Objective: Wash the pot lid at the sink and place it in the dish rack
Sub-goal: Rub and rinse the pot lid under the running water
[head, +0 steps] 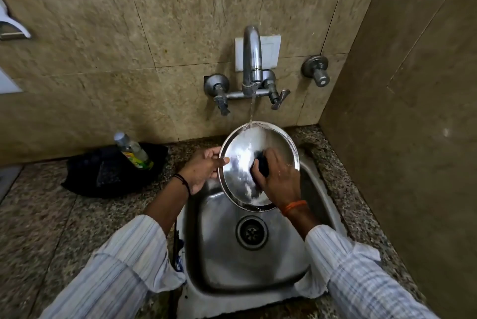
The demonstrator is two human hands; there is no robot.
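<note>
Setting: a speckled granite counter (46, 215) is running along a beige stone-tiled wall (103, 34), with a steel sink (219, 254) sitting set into it, drain (251, 232) showing at the basin's middle.

Tap (252, 60): wall-mounted, chrome, and pouring a thin stream of water (252, 104) onto the upper rim of the pot lid.

Pot lid (245, 163): round, shiny steel, being held tilted over the back of the sink, concave face turned toward the camera.

Left hand (204, 169): gripping the lid's left edge, thumb lying over the rim.

Right hand (278, 179): closing around a dark scrubber (262, 166) and pressing it against the lid's inner face.

Also on the counter, left of the sink: a dish-soap bottle (134, 152) leaning on a dark cloth (108, 171) against the wall.
</note>
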